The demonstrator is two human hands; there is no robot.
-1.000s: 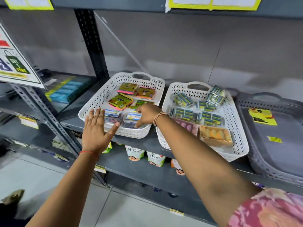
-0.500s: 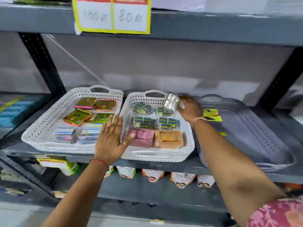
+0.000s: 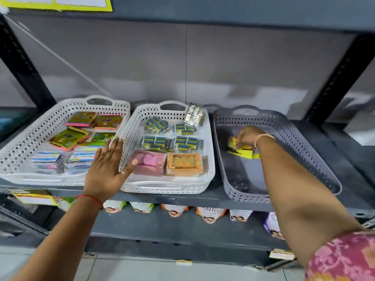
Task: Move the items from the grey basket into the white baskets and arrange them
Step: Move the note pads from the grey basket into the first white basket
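The right hand (image 3: 246,136) reaches into the grey basket (image 3: 316,159) at the right of the frame, fingers curled down on the yellow packet (image 3: 241,152) lying on its floor; I cannot tell if it already grips. The left hand (image 3: 107,167) is flat and open, empty, over the gap between the two white baskets (image 3: 129,122). I think it is best to pinch the thin packet by its edge.

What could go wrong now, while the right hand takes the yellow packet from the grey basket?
1. The silver packet leans on the back rim of the middle white basket; a bump might tip it out.
2. The right hand covers only one end of the yellow packet, so it may slip.
3. The grey basket overhangs the shelf edge; a pull could shift it.
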